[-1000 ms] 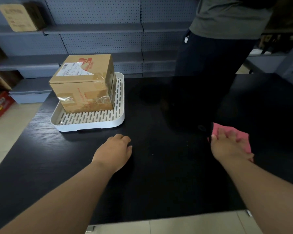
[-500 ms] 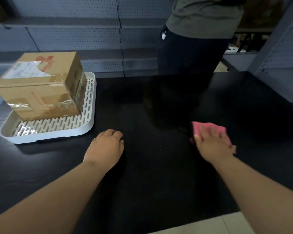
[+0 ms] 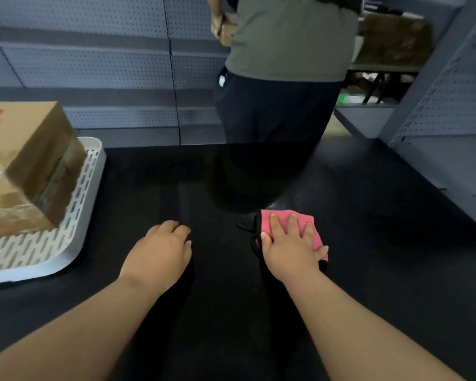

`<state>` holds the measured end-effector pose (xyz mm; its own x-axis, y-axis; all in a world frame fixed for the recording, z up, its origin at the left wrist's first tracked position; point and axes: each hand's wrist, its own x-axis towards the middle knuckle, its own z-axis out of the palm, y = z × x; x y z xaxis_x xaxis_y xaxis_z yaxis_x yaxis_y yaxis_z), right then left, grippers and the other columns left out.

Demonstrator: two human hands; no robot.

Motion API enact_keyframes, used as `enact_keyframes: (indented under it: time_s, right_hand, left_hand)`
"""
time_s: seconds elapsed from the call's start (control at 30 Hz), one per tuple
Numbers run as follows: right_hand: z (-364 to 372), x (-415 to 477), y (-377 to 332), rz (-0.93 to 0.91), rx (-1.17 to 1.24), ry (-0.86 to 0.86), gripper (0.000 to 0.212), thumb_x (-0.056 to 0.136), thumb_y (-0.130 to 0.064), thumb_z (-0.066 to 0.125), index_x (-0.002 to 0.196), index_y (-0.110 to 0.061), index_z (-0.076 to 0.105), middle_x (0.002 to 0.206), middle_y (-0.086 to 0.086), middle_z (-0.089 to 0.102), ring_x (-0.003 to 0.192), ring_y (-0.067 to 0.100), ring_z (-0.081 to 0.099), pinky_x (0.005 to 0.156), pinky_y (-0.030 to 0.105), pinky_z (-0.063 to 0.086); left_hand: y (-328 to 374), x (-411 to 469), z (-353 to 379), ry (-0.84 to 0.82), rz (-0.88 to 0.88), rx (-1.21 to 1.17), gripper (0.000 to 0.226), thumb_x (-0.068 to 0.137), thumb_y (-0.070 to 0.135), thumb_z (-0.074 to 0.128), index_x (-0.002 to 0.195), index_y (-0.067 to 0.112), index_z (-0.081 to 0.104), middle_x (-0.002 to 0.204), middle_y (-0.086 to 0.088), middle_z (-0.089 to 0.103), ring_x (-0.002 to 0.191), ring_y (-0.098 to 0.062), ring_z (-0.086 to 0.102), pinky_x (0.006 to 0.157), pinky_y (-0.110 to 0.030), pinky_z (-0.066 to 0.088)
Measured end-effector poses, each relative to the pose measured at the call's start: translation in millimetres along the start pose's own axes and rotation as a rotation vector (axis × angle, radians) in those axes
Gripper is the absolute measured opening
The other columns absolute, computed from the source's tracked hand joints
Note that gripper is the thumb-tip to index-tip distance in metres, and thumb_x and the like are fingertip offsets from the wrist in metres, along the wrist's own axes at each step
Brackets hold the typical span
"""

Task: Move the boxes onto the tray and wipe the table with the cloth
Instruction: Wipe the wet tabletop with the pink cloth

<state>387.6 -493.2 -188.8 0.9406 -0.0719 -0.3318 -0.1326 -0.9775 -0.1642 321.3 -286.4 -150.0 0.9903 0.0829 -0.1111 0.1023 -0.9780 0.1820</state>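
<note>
A brown cardboard box (image 3: 25, 160) wrapped in clear tape stands on the white slotted tray (image 3: 74, 237) at the left edge of the black table (image 3: 368, 243). My right hand (image 3: 289, 246) lies flat on a pink cloth (image 3: 283, 218), fingers spread, pressing it onto the table's middle. My left hand (image 3: 160, 254) rests palm down on the table just right of the tray, fingers curled, holding nothing.
A person in a grey shirt and dark trousers (image 3: 280, 92) stands at the table's far edge, holding a small box (image 3: 227, 34). Grey pegboard shelving (image 3: 107, 64) runs behind, and another shelf unit (image 3: 451, 119) borders the table's right side.
The view has swung right, so the tray and box slid toward the left edge. My right hand with the cloth has moved left across the table, closer to my left hand.
</note>
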Motion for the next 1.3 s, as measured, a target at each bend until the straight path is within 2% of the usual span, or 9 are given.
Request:
enact_keyframes:
  time_s: [0.27,0.37,0.43,0.53,0.77,1.03,1.2,1.3]
  right_hand:
    - [-29,82,-10,-0.06,-0.024,-0.025,0.055,0.099,-0.052,0.017,0.148,-0.042,-0.005,0.16,-0.001,-0.013,0.145,0.037,-0.013,0.108,0.071,0.002]
    - [-41,112,-12,-0.095,-0.046,-0.036,0.055,0.098,-0.052,0.017,0.148,-0.042,-0.004,0.16,-0.001,-0.012,0.145,0.037,-0.013,0.108,0.07,0.001]
    - [-48,132,-16,-0.117,-0.05,-0.037,0.055,0.098,-0.052,0.017,0.148,-0.042,-0.004,0.16,0.0,-0.012,0.145,0.037,-0.013,0.108,0.07,0.001]
    - [-59,165,-23,-0.131,-0.059,-0.046,0.055,0.098,-0.051,0.016,0.148,-0.042,-0.005,0.16,0.0,-0.012,0.144,0.037,-0.013,0.107,0.07,0.002]
    - [-79,223,-45,-0.111,-0.083,-0.067,0.055,0.098,-0.053,0.016,0.148,-0.044,-0.004,0.16,-0.002,-0.012,0.145,0.035,-0.011,0.107,0.072,0.006]
    - [-79,219,-60,-0.102,-0.101,-0.059,0.055,0.099,-0.05,0.017,0.149,-0.04,-0.002,0.16,0.001,-0.009,0.145,0.039,-0.008,0.11,0.069,0.008]
    - [-46,155,-83,-0.396,-0.137,-0.074,0.054,0.099,-0.049,0.017,0.149,-0.04,0.001,0.16,0.0,-0.007,0.145,0.036,-0.01,0.11,0.068,0.004]
    - [-22,93,-67,-0.642,-0.247,-0.064,0.054,0.098,-0.052,0.016,0.148,-0.043,0.0,0.16,-0.001,-0.009,0.145,0.035,-0.012,0.111,0.065,0.002]
  left_hand:
    - [26,61,-1,-0.025,-0.069,0.018,0.043,0.101,0.037,0.032,0.141,0.024,0.04,0.148,0.001,0.036,0.133,-0.018,0.039,0.105,-0.03,0.04]
    - [29,79,3,-0.095,-0.126,-0.002,0.042,0.099,0.035,0.033,0.136,0.02,0.046,0.144,-0.003,0.042,0.132,-0.022,0.04,0.107,-0.038,0.04]
    - [31,84,7,-0.131,-0.146,0.018,0.044,0.099,0.036,0.032,0.138,0.019,0.045,0.147,-0.006,0.041,0.135,-0.022,0.038,0.112,-0.036,0.033]
    - [32,85,10,-0.14,-0.15,0.021,0.048,0.101,0.038,0.028,0.147,0.024,0.03,0.157,-0.002,0.023,0.144,-0.016,0.023,0.116,-0.026,0.019]
    - [32,88,7,-0.191,-0.169,0.03,0.049,0.102,0.038,0.027,0.148,0.023,0.027,0.159,-0.003,0.015,0.146,-0.018,0.017,0.115,-0.028,0.023]
    - [24,88,7,-0.221,-0.135,0.049,0.048,0.102,0.036,0.026,0.148,0.022,0.027,0.159,-0.004,0.015,0.146,-0.019,0.017,0.113,-0.031,0.028]
    - [20,89,0,-0.238,-0.104,0.012,0.045,0.101,0.036,0.029,0.145,0.026,0.035,0.157,0.0,0.023,0.143,-0.017,0.027,0.113,-0.031,0.028]
    - [5,86,-17,-0.152,-0.125,-0.075,0.034,0.099,0.032,0.039,0.122,0.023,0.062,0.136,-0.001,0.057,0.123,-0.019,0.053,0.103,-0.03,0.041]
